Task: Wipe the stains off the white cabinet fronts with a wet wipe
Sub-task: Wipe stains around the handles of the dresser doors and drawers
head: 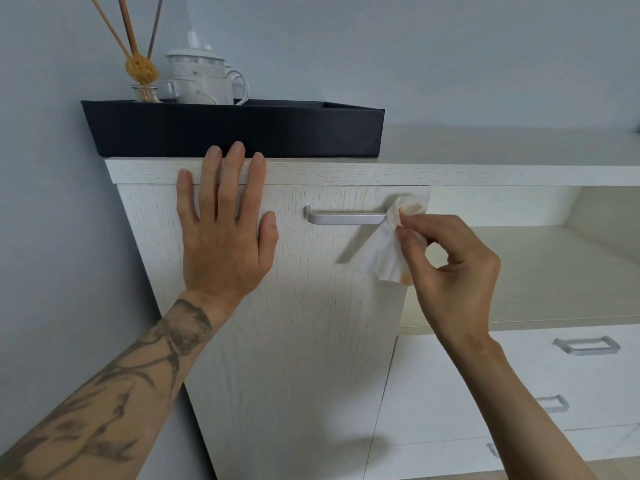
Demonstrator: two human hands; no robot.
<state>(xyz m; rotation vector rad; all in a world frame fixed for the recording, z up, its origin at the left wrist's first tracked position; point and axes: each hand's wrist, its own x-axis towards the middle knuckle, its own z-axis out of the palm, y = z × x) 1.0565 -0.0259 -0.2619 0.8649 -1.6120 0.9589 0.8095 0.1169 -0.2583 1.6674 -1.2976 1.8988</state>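
The white cabinet door (pixel 304 306) fills the middle of the view, with a silver bar handle (pixel 346 218) near its top. My left hand (pixel 225 230) lies flat against the door's upper left, fingers spread and reaching over the top edge. My right hand (pixel 450 265) pinches a white wet wipe (pixel 391 251) that carries yellow-brown smudges. The wipe is bunched against the right end of the handle, at the door's top right corner. Faint yellowish marks show on the door just above the handle.
A black tray (pixel 235 133) sits on the cabinet top (pixel 485 147) and holds a white teapot (pixel 197 77) with cups and a reed diffuser (pixel 142 71). An open shelf (pixel 554 271) lies to the right, with white drawers (pixel 485 375) with silver handles below.
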